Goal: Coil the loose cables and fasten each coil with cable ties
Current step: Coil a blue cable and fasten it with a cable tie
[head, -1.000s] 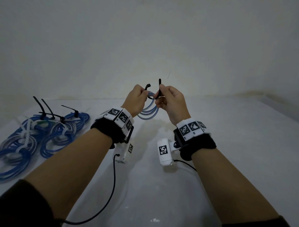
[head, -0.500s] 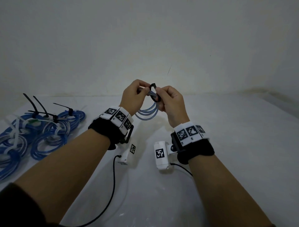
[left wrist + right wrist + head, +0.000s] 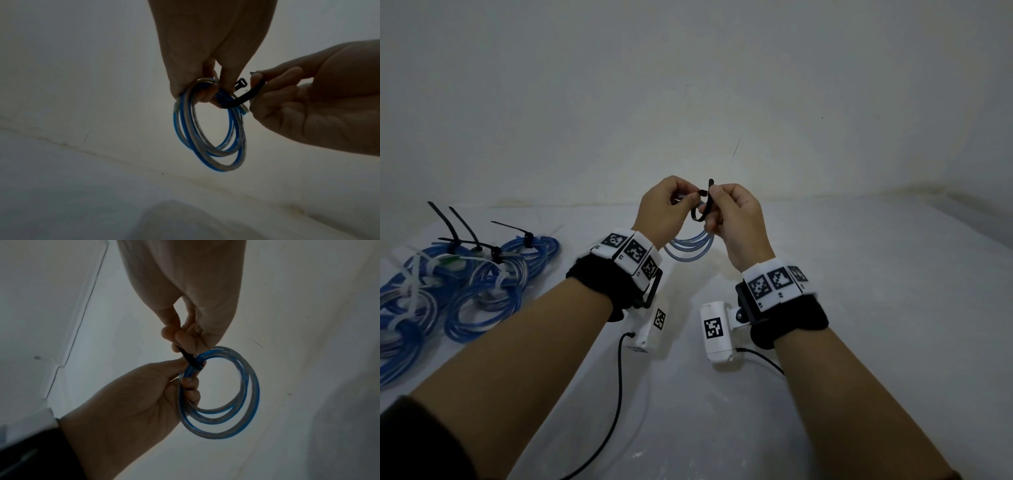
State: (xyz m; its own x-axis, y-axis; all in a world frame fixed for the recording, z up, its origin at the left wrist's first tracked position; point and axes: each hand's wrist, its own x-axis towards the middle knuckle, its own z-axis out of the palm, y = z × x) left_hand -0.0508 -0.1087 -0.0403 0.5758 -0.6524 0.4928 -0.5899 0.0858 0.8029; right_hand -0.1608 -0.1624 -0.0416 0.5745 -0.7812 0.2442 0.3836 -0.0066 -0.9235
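A small coil of blue and clear cable [image 3: 690,245] [image 3: 211,138] [image 3: 224,395] hangs in the air above the white table [image 3: 859,308]. My left hand [image 3: 664,209] [image 3: 205,87] [image 3: 144,399] grips the coil's top with curled fingers. A black cable tie [image 3: 703,205] [image 3: 240,97] [image 3: 190,361] loops around the coil's strands there. My right hand [image 3: 732,216] [image 3: 308,104] [image 3: 185,335] pinches the tie's strap; its tail sticks up past the fingers. The tie's head [image 3: 240,83] shows free beside my left fingers.
Several tied blue cable coils [image 3: 465,284] lie at the table's left, fastened with black ties [image 3: 465,236] and white ties [image 3: 410,291]. A pale wall [image 3: 688,85] stands behind. Black wrist-camera leads [image 3: 616,394] trail over the table near me.
The tie's two ends stood apart a second ago; now the strap is bent into a loop around the coil, with its tail up by my right fingers. Both hands stay close together.
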